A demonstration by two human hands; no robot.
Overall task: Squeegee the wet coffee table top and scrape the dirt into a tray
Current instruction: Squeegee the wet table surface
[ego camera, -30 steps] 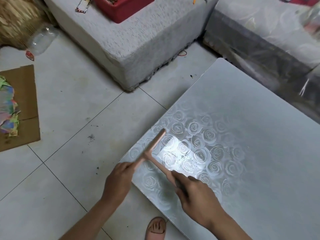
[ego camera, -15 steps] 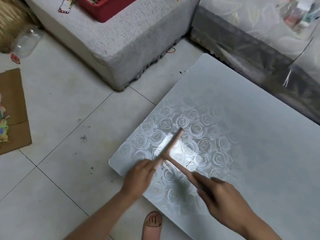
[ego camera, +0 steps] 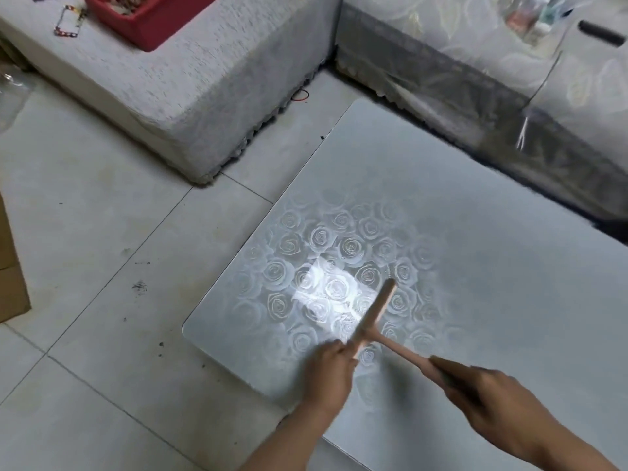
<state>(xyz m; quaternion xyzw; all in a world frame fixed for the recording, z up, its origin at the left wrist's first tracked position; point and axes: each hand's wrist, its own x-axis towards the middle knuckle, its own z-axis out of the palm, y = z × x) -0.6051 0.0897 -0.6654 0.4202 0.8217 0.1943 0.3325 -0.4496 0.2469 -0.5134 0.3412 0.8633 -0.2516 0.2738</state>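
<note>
Two bare forearms reach forward, left hand [ego camera: 331, 372] gripping the squeegee [ego camera: 373, 316] by its head's near end, right hand [ego camera: 492, 399] beside it curled round the handle.

A red plastic box [ego camera: 149, 18] and a loop of coloured beads [ego camera: 68, 23] lie on a grey fabric-covered seat [ego camera: 204, 90]. Beside it stands a sofa with a pale floral cover [ego camera: 458, 45]. The pale tiled floor [ego camera: 85, 215] carries dark specks [ego camera: 138, 286], a thin red thread [ego camera: 301, 95] and brown cardboard [ego camera: 10, 287].

No readable text, labels or numbers anywhere.
</note>
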